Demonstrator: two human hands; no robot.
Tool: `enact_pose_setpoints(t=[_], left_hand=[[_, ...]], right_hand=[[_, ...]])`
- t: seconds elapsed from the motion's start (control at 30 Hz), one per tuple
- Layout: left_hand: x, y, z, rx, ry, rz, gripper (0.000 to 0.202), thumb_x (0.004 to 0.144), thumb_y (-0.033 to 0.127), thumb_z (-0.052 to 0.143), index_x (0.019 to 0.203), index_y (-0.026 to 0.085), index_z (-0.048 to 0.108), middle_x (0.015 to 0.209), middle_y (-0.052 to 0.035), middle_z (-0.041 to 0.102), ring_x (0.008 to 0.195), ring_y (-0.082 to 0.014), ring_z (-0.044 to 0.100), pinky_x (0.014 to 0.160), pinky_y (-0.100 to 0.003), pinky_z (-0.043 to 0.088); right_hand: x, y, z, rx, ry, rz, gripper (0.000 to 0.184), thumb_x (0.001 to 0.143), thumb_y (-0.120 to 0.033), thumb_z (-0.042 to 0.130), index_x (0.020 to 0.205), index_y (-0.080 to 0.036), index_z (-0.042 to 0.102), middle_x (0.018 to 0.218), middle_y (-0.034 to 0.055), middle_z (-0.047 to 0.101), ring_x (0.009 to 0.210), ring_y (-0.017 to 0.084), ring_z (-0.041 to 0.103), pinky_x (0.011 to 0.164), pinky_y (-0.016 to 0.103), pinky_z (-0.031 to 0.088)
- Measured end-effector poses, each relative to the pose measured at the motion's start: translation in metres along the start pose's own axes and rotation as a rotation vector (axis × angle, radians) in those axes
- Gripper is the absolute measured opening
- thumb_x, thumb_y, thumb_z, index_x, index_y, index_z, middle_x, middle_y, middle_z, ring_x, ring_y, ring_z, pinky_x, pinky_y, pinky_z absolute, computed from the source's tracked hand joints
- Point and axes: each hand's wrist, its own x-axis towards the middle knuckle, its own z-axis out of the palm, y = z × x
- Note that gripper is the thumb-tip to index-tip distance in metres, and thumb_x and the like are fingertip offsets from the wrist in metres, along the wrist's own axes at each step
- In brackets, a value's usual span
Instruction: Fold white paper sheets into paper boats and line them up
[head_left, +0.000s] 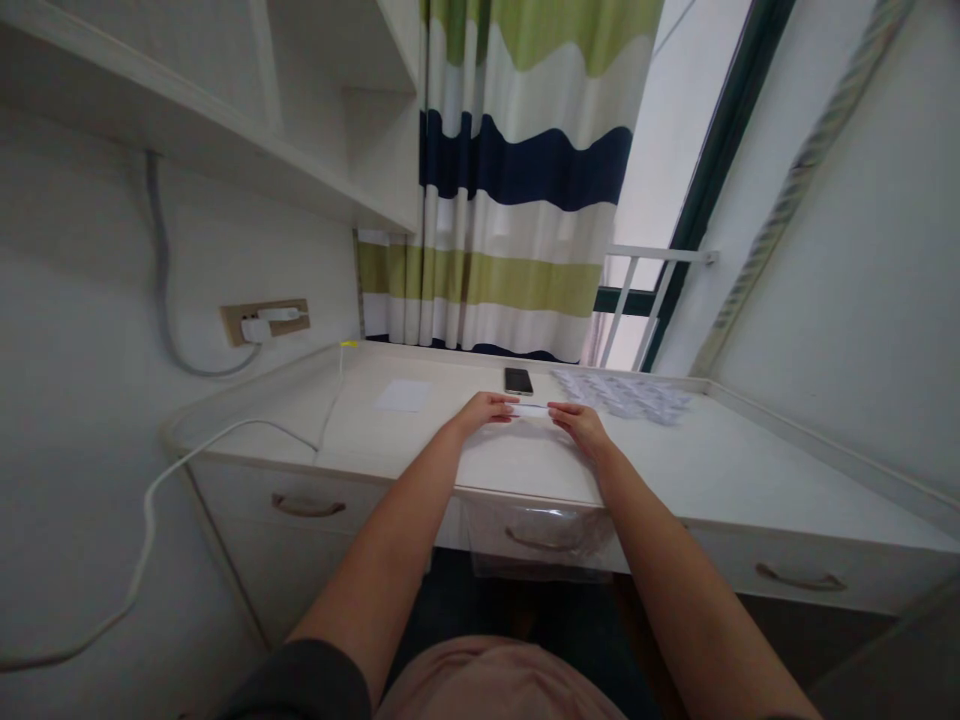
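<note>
Here, the left hand (485,410) and right hand (581,425) pinch the ends of a white paper strip (531,411) over the desk (375,440); this looks like folding; the next move likely needs steady care.

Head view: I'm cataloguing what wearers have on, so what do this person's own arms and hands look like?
The left hand and right hand are bare, with no gloves, rings or watch visible. The left forearm and right forearm are uncovered, without visible markings or cables. A dark grey sleeve shows above the left forearm; on the right, too little shows to judge.
</note>
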Motion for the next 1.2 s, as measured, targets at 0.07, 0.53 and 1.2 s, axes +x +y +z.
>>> enact_pose_setpoints(t=[0.07, 0.53, 1.2], left_hand=[[0.002, -0.001, 0.0, 0.022, 0.042, 0.02, 0.025, 0.059, 0.009, 0.07, 0.084, 0.01, 0.069, 0.075, -0.0055, 0.067, 0.066, -0.0099, 0.06, 0.079, -0.03, 0.048], [0.006, -0.001, 0.003, 0.134, 0.131, 0.108, 0.028, 0.054, 0.021, 0.074, 0.08, 0.011, 0.07, 0.071, -0.0051, 0.067, 0.066, -0.012, 0.06, 0.077, -0.031, 0.048], [0.001, -0.006, 0.011, 0.527, 0.093, 0.223, 0.029, 0.065, 0.03, 0.065, 0.086, 0.011, 0.069, 0.08, -0.007, 0.068, 0.072, -0.0147, 0.058, 0.07, -0.026, 0.044]], right_hand=[[-0.001, 0.0, 0.001, -0.018, -0.002, -0.006, 0.018, 0.053, -0.018, 0.075, 0.07, -0.018, 0.069, 0.075, 0.0038, 0.067, 0.07, 0.012, 0.059, 0.072, 0.027, 0.049], [0.006, 0.0, -0.001, -0.26, 0.028, -0.215, 0.027, 0.051, -0.036, 0.071, 0.069, -0.015, 0.069, 0.06, 0.0025, 0.063, 0.058, 0.013, 0.053, 0.063, 0.03, 0.044], [0.003, -0.001, 0.006, -0.243, 0.003, -0.273, 0.023, 0.054, -0.036, 0.068, 0.066, -0.017, 0.066, 0.057, 0.0001, 0.059, 0.058, 0.013, 0.05, 0.06, 0.028, 0.039]])
